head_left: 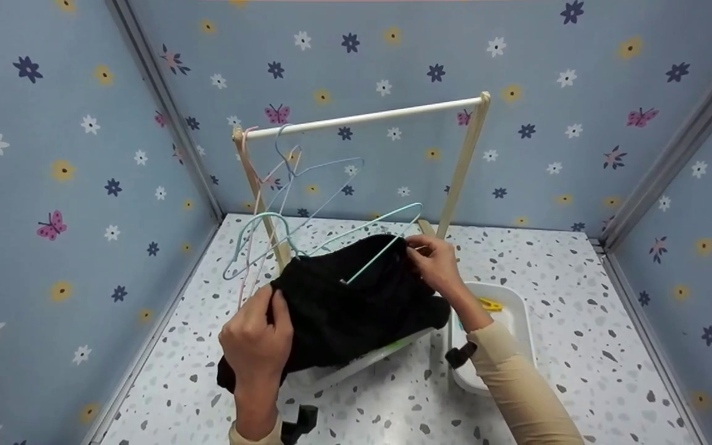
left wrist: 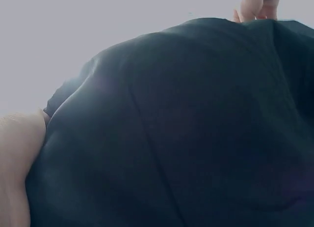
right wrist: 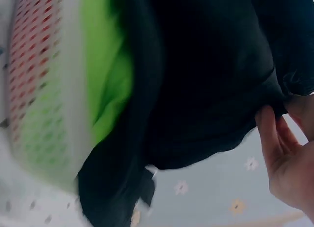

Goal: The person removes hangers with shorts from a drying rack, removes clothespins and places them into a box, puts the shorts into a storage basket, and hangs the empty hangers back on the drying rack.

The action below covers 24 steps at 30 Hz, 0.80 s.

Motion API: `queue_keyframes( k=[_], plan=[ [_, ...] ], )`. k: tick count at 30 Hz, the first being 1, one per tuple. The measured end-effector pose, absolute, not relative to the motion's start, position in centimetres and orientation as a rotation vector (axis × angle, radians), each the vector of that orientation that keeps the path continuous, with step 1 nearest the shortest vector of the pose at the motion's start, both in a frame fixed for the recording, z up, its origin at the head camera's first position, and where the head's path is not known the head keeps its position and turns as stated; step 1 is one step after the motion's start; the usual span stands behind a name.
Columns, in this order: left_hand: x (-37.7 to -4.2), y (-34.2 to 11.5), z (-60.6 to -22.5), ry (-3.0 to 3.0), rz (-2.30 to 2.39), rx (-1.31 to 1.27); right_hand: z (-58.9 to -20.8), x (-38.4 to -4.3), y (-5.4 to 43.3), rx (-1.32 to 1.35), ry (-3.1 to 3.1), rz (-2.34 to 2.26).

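Observation:
A black garment (head_left: pixel 337 315) is stretched between both hands, its upper opening spread. My left hand (head_left: pixel 258 340) grips its left edge, thumb pressed on the cloth. On the other side my right hand (head_left: pixel 437 264) pinches the edge of the opening between thumb and fingers, as the right wrist view also shows at the cloth (right wrist: pixel 211 89). A mint-green hanger (head_left: pixel 368 224) sits partly in the opening; its hook points left, and its lower end is hidden by the cloth. Black fabric (left wrist: pixel 171 124) fills most of the left wrist view.
Behind stands a wooden rack with a white rod (head_left: pixel 368 117), carrying a pink hanger (head_left: pixel 259 191) and a blue hanger (head_left: pixel 331 162) at its left. A perforated white basket (right wrist: pixel 71 99) holding bright green cloth (right wrist: pixel 105 65) is under the garment. At right, a white tub (head_left: pixel 520 309) contains a yellow clip (head_left: pixel 490 304).

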<state>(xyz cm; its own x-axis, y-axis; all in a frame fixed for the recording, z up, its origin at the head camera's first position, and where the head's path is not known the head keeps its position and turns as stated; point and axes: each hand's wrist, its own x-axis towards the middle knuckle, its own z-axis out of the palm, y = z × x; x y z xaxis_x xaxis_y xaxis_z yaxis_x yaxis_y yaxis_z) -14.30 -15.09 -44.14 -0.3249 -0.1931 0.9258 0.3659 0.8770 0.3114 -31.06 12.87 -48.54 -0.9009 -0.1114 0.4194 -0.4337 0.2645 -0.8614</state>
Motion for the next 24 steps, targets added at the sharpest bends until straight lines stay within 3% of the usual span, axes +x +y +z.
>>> queue_keyframes(
  k=[4, 11, 18, 24],
  plan=[
    [-14.3, -14.8, -43.0, -1.78, -0.557, -0.14, -46.5, -30.9, 11.6, 0.561, -2.187, 1.898],
    [-15.1, -14.1, -41.6, -1.789, -0.54, -0.161, -44.7, -29.9, 12.6, 0.706, -2.451, 1.785],
    [-16.3, -13.4, -41.7, -1.845, -0.534, -0.209, -47.4, -30.5, 17.2, 0.485, -2.541, 1.776],
    [-17.6, -12.9, -42.2, -1.875, -0.537, -0.294, -44.0, -27.2, 19.1, 0.39, -2.215, 1.845]
  ],
)
